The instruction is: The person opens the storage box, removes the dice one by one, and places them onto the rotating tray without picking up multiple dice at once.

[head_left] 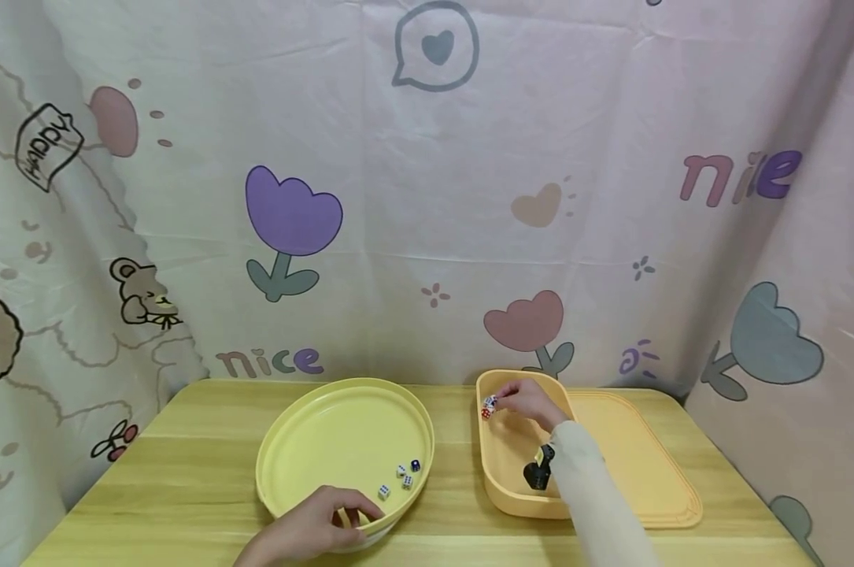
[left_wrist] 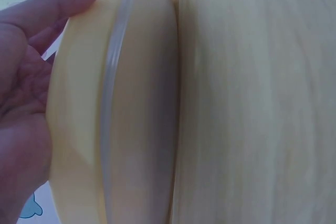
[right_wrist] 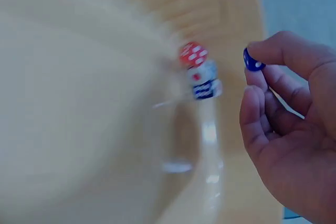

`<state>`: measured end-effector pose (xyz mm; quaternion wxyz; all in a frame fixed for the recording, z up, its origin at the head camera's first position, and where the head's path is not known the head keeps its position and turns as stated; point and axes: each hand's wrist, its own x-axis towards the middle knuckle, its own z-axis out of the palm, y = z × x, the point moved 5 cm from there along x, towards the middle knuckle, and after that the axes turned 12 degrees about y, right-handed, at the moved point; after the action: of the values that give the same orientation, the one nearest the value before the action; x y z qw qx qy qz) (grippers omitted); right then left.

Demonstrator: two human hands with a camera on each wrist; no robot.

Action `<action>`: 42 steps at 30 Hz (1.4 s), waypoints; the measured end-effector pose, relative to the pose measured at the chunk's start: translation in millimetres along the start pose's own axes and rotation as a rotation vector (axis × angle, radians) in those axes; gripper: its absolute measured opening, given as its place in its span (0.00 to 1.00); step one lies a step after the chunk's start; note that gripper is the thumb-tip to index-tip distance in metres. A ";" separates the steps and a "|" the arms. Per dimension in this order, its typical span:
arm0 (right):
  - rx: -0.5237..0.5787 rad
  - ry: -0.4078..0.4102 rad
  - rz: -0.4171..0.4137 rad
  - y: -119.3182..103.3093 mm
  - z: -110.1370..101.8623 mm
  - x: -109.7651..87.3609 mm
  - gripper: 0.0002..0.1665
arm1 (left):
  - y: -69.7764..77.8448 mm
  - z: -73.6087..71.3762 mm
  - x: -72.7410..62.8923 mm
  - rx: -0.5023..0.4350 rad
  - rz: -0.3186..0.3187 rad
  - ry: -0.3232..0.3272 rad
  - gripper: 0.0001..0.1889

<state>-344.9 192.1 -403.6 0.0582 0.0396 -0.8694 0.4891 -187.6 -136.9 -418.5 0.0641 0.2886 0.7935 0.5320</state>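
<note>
The person's left hand (head_left: 322, 521) grips the near rim of the round yellow tray (head_left: 330, 441), thumb on the outside and fingers curled over the edge. Over to its right, the right hand (head_left: 536, 402) is inside the orange box (head_left: 506, 457), pinching a dark blue die (right_wrist: 254, 60) between thumb and fingertips. Just beside that die, near the box's left wall, I see a little cluster of red, white and blue dice (right_wrist: 203, 88). Three white dice (head_left: 384, 492) and another blue die (head_left: 415, 465) lie in the tray, towards its right side. A flat orange lid (head_left: 642, 461) rests on the wooden table (head_left: 455, 480), right of the box.
</note>
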 end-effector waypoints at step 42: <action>0.129 0.096 -0.295 -84.7 47.9 -89.1 0.07 | 0.5 -0.8 -0.7 0.019 0.071 0.007 0.10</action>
<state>-249.0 108.3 -369.2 0.1683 0.1470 -0.8170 0.5315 -187.2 -137.7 -417.9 0.0398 0.3155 0.7878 0.5274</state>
